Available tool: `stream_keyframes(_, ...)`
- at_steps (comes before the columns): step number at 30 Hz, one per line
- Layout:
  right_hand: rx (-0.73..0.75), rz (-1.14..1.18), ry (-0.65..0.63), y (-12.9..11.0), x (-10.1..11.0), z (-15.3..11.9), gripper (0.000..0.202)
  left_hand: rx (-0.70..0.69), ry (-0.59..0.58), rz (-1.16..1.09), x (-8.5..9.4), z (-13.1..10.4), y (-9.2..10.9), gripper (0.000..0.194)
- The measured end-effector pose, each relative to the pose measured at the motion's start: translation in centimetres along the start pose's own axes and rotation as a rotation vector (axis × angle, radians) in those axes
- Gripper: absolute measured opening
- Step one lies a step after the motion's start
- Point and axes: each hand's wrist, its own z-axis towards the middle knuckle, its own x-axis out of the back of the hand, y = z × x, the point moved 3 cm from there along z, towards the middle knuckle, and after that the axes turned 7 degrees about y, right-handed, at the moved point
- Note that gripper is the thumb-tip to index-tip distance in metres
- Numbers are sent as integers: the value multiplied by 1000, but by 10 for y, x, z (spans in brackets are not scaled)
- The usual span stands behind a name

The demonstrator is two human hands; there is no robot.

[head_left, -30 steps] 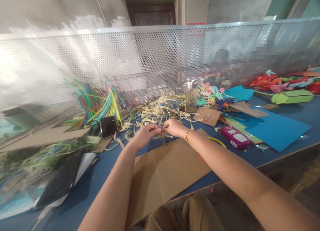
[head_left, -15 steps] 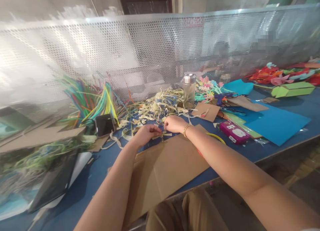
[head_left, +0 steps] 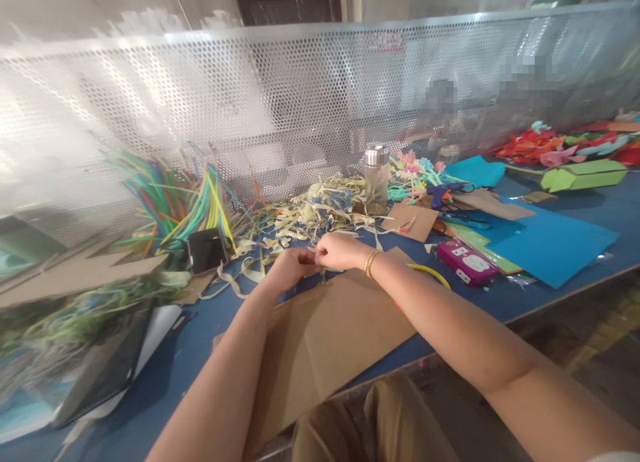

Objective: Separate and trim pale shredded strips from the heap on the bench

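Note:
My left hand and my right hand meet over the far edge of a brown cardboard sheet. The fingers of both are pinched together on a pale, greenish strip, a short end of which hangs below the fingertips. Most of the strip is hidden by the fingers. A gold bracelet circles my right wrist. Just beyond my hands lies a tangled heap of pale strips, with loose ones scattered on the blue table.
A steel-capped bottle stands behind the heap. A phone and colourful thin stems are left; a purple box, blue paper and paper flowers are right. A perforated metal screen runs along the back.
My right hand has moved left, so its fingertips now touch those of my left hand. The gap between the hands has closed, and the strip is mostly covered.

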Motion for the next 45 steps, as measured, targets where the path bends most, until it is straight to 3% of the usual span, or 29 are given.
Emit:
stream_keyframes(5, -142, 370, -116, 15, 12, -2, 27, -12, -28, 22, 3, -1, 1, 36)
stream_keyframes(7, -143, 224, -95, 21, 18, -3, 22, -11, -38, 23, 4, -2, 2, 33)
stream_keyframes(10, -31, -72, 49, 21, 19, 0, 10, -20, -52, 30, 4, -3, 2, 29)
stream_keyframes(13, 140, -162, 112, 14, 8, 3, 21, -23, -62, 28, 4, -3, 2, 26)
stream_keyframes(16, 202, -215, 118, 9, -3, 7, 21, -19, -63, 13, 4, -4, 4, 27)
stream_keyframes(25, 76, -150, 30, 7, 1, 2, 15, 16, -14, -3, 3, -4, 4, 34)
stream_keyframes(32, 137, -109, -63, 5, -1, 1, 16, 35, -15, -13, 5, -7, 7, 28)
stream_keyframes(39, -68, -40, 49, 26, 7, 9, 20, 1, -32, 6, 5, -5, 6, 25)
stream_keyframes(45, -160, 24, -56, 25, -13, 15, 30, -33, -33, 46, 6, -3, 1, 26)
